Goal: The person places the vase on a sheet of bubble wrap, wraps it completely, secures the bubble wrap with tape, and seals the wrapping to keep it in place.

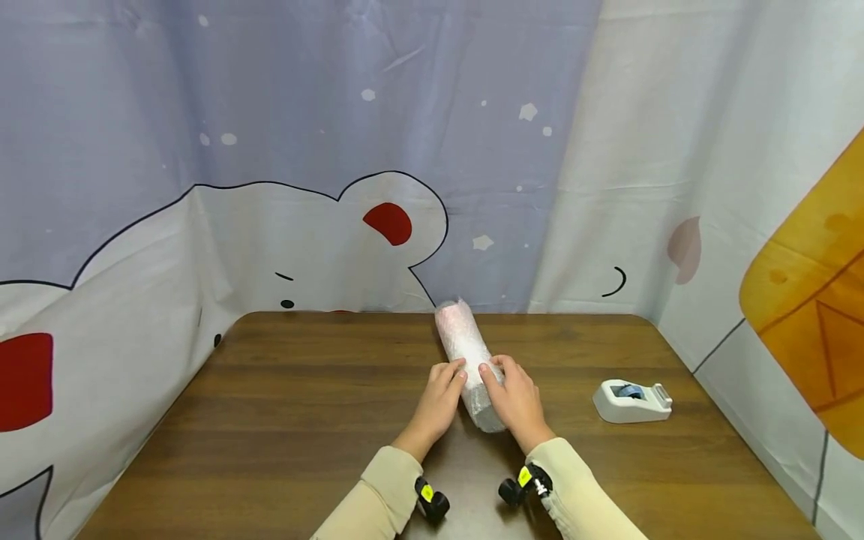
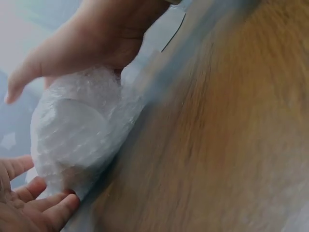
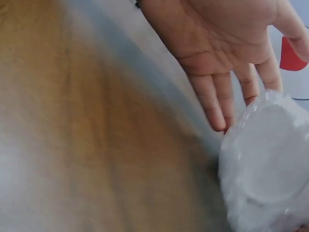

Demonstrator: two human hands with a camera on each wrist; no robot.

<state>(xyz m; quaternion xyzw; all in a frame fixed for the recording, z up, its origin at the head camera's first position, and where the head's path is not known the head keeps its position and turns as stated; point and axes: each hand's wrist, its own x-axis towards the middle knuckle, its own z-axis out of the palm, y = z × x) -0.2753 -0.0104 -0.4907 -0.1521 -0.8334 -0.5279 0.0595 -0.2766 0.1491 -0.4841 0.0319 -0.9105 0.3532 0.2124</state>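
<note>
A roll wrapped in bubble wrap [image 1: 463, 334], whitish with a pink tinge at its far end, lies slanted on the wooden table [image 1: 304, 420]. My left hand [image 1: 435, 403] touches its left side; the right wrist view catches the fingers [image 3: 210, 99] fairly straight against the wrap. On the opposite side, my right hand [image 1: 518, 399] rests along the roll's near part. Its thumb [image 2: 23, 79] stands out straight, apart from the wrap in the left wrist view, while its other fingers are mostly hidden behind the roll. The round near end [image 3: 270, 154] shows through clear plastic.
To the right on the table stands a white tape dispenser [image 1: 631, 401] with a blue tape roll in it. A printed curtain [image 1: 324, 112] hangs behind the table's back edge and along its sides.
</note>
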